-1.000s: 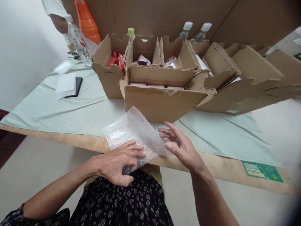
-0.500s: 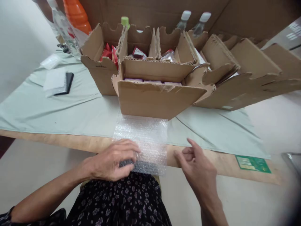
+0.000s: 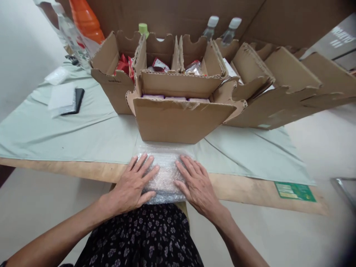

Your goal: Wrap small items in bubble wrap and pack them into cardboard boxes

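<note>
Two hands lie flat and open, fingers spread, gripping nothing: the left hand [image 3: 133, 183] and right hand [image 3: 196, 185] press side by side on one bubble wrap sheet [image 3: 166, 167]. The sheet is clear and crinkled. Its long axis runs from the table edge [image 3: 244, 190], which it overhangs, toward one open cardboard box [image 3: 178, 120]. Two white-capped bottles [image 3: 211, 26] stand behind.

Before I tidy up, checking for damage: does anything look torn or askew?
Yes. The front cardboard box has a ragged, torn top edge. The bubble wrap, pressed flat under the left hand and right hand, overhangs the table at its near edge.
</note>
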The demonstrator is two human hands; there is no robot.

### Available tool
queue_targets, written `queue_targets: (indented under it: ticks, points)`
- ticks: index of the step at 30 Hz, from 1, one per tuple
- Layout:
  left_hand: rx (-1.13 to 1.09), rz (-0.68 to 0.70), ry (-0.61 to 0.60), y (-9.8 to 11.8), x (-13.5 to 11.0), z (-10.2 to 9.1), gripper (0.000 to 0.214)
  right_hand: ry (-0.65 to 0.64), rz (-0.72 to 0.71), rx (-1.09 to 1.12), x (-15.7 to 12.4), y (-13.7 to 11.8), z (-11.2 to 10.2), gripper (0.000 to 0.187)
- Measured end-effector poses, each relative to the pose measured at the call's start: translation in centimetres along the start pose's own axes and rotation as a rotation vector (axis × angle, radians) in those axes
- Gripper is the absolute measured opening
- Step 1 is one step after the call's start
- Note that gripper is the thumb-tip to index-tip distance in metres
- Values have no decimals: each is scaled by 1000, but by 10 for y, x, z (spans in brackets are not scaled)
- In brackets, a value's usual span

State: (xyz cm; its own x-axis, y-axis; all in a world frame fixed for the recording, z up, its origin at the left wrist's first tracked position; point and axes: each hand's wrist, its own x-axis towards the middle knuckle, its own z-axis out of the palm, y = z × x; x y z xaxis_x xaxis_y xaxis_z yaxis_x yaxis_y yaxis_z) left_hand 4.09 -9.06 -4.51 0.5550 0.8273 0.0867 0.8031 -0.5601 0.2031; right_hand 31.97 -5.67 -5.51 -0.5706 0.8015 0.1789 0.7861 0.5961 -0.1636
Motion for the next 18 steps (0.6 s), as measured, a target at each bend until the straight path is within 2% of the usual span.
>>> queue_targets:
  ticks: [3,7,11,14,16,18]
  points:
    - [-17,-24,10,0,6,-11,69,9,37,-12,-2,-5,-10,52]
    - [24,-33,-19,-11,33,-17,58,-17,-32,-4,23,-15,-12,51]
    - [13,-77,-19,-28,53,-16,51,-45,-10,10,38,-3,-9,46]
    - [-41,-54,19,-39,38,-20,48,23,12,87,17,14,-17,45]
    - [-76,-1,64,-42,11,-26,55,55,-22,139,-12,19,-25,50]
    - [-91,65,80,-41,-22,-29,72,29,-73,146,-44,19,-29,60]
